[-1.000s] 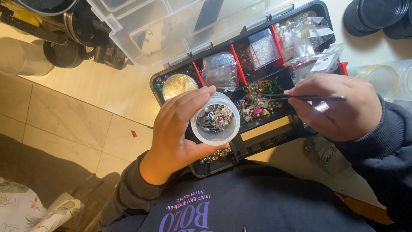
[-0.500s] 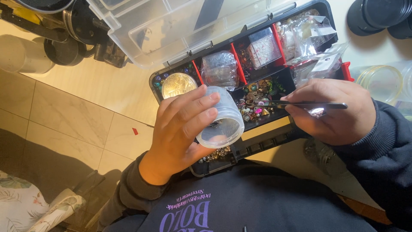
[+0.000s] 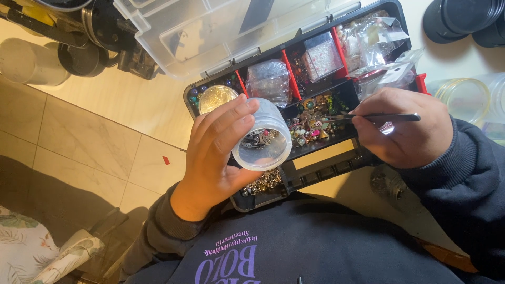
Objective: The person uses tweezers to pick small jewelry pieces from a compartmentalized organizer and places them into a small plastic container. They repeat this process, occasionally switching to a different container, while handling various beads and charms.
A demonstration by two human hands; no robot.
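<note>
Since the earlier frames the left hand point(image 3: 215, 152) had tipped the small clear jar point(image 3: 263, 138) further, so its open mouth pointed toward the camera and down; a second earlier it faced nearly straight up. The right hand point(image 3: 405, 126) barely shifted.

Left hand was wrapped around the jar, fingers across the top side, thumb under. Firm full grip on the jar. Small metallic charms showed inside it, bunched against the far wall. The jar sat over the front-left part of the black organiser box point(image 3: 326, 163), just above a compartment of gold-coloured beads point(image 3: 263, 181).

Right hand was pinched narrow on a thin dark tool point(image 3: 379, 118), likely tweezers, held nearly level. Its tip reached into the middle compartment of mixed charms point(image 3: 310, 123), just right of the jar mouth. Could not tell whether the tip held a piece.

Box rested on the person's lap against a dark sweatshirt point(image 3: 294, 247), clear lid point(image 3: 210, 31) flipped open behind it. Red dividers split the back row: a round gold piece point(image 3: 215, 97) at left, small plastic bags point(image 3: 376, 37) at right. Clear tub point(image 3: 465, 97) and black round containers point(image 3: 463, 18) were on the right, tiled floor point(image 3: 79, 137) on the left.
</note>
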